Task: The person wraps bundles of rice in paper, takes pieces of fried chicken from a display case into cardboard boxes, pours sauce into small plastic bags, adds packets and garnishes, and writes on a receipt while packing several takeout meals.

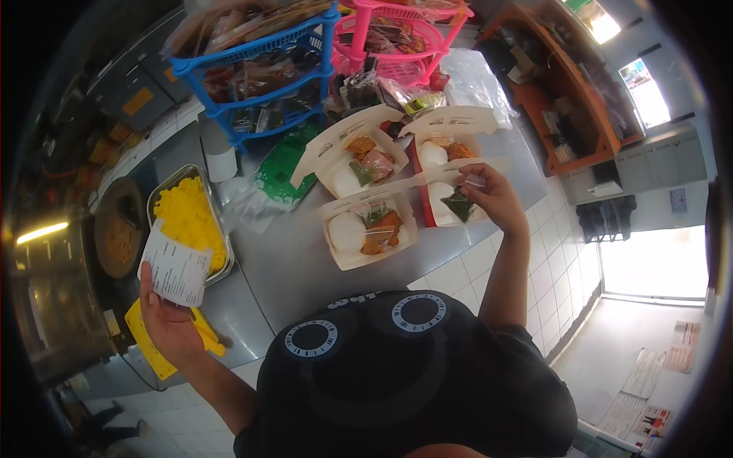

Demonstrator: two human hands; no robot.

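My left hand (169, 329) holds a printed paper slip (176, 269) at the left, over the near edge of a metal tray (229, 260) heaped with yellow food (189, 214). Pinched in my right hand (497, 200) is a small clear packet with dark green contents (458, 205). It hangs over the right front takeaway box (428, 209), where a white mound, probably rice, shows. Nearest me, another open carton (343, 262) contains a white mound (346, 233) and browned food with packets. Behind stand two more filled cartons with raised lids, the left one (320, 153) and the right one (458, 121).
A blue tiered rack (257, 48) and a pink one (395, 56) hold packets at the back. A green plastic bag (286, 169) lies beside the cartons on the steel table (286, 252). Below my left hand is a yellow plastic object (149, 349). A round pan (117, 240) sits far left.
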